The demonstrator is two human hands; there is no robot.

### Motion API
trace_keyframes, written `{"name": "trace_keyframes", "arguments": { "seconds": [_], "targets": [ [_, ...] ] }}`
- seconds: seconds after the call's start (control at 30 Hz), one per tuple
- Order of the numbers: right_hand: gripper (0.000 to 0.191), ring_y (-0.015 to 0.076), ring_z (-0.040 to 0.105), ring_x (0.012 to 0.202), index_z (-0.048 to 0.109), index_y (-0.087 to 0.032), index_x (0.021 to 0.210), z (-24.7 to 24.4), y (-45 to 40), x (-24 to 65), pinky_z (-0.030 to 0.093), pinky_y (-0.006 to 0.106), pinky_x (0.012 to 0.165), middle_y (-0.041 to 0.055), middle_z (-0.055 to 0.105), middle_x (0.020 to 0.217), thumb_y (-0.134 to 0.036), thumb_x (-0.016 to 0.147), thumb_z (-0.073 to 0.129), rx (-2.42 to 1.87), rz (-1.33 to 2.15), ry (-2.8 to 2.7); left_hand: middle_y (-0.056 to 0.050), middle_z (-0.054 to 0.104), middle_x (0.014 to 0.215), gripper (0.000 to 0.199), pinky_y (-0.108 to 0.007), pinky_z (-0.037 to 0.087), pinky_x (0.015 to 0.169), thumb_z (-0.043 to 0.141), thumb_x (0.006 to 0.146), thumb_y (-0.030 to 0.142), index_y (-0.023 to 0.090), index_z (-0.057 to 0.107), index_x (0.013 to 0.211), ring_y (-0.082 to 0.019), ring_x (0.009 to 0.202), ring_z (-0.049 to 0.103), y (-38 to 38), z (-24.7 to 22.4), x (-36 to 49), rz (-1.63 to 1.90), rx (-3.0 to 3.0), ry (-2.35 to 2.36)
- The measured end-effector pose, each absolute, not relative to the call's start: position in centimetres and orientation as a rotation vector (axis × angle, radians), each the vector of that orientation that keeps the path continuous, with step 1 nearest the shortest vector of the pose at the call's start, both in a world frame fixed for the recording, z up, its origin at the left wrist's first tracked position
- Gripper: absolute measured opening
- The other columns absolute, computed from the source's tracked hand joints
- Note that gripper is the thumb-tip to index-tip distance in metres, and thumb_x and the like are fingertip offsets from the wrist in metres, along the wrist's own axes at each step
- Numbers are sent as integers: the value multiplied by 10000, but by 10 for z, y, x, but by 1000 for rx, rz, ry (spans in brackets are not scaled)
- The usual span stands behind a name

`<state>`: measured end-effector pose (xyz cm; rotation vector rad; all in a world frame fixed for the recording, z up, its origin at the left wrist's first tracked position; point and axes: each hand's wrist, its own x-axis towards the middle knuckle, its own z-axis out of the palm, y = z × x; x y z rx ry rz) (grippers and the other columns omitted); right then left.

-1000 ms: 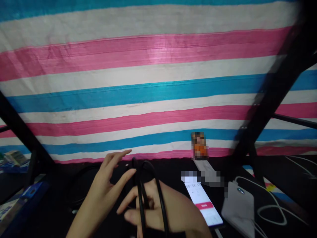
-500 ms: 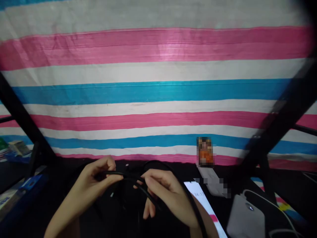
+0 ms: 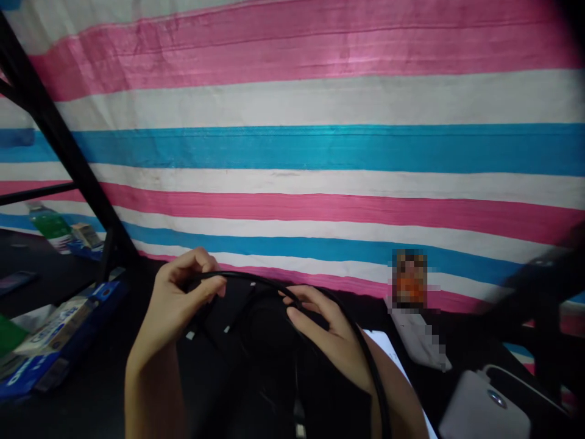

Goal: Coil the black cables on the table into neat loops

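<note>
A black cable arches in loops between my two hands above the dark surface. My left hand pinches one end of the arch between thumb and fingers. At the other side my right hand has its thumb and fingers closed around the cable, and a thick strand runs down over the back of that wrist. Below the hands hangs or lies a cable end with a pale metal-looking plug. More dark loops merge with the black surface, so their full path cannot be made out.
Blue packaging and a green bottle are at left. On the right lie a bright phone-like screen partly behind my forearm, a partly blurred pale object and a white power bank with a cable. Striped sheeting hangs behind.
My hands have moved up and farther apart, drawing the cable into a wider arch. My right fingers have closed more around it. The view has turned left, showing more packaging and the bottle.
</note>
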<state>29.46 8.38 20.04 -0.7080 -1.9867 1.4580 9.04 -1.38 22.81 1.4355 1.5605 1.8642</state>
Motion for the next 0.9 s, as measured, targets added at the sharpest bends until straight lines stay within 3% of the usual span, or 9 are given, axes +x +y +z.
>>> {"name": "trace_keyframes", "arguments": {
  "seconds": [0.23, 0.43, 0.6, 0.77, 0.9],
  "targets": [
    [361, 198, 608, 827, 596, -227, 1110, 212, 78, 310, 450, 314, 745, 50, 652, 903, -419, 820, 499, -853, 1484, -2163, 48, 463, 595, 204, -213, 355, 580, 651, 683, 163, 206, 463, 616, -98, 648, 460, -25, 231, 81, 2074, 1432, 1568],
    [227, 159, 595, 785, 618, -218, 1005, 221, 67, 303, 442, 268, 714, 11, 655, 869, -259, 796, 539, -624, 1456, -2418, 14, 523, 643, 189, -214, 386, 557, 677, 681, 286, 164, 542, 632, -95, 590, 486, -14, 239, 97, 1510, 1591, 1648],
    [170, 136, 586, 757, 621, -191, 896, 225, 68, 299, 446, 263, 697, 12, 637, 832, -233, 842, 466, -489, 1449, -2394, 14, 531, 611, 204, -204, 375, 535, 640, 716, 344, 161, 570, 658, -93, 561, 486, -6, 239, 101, 1476, 1632, 1723],
    [339, 138, 640, 694, 535, -194, 1168, 220, 75, 297, 423, 185, 478, 28, 588, 823, -256, 847, 448, -512, 1792, -2045, 11, 531, 595, 246, -200, 386, 571, 535, 793, 362, 172, 564, 641, -97, 587, 490, -4, 238, 96, 1450, 1677, 1741],
    [422, 119, 646, 610, 514, -207, 1213, 215, 83, 297, 404, 162, 450, 21, 600, 797, -219, 792, 487, -437, 1919, -1840, -1, 569, 629, 277, -199, 409, 562, 464, 828, 378, 191, 582, 661, -114, 611, 521, -3, 235, 90, 1328, 1699, 1661]
  ]
}}
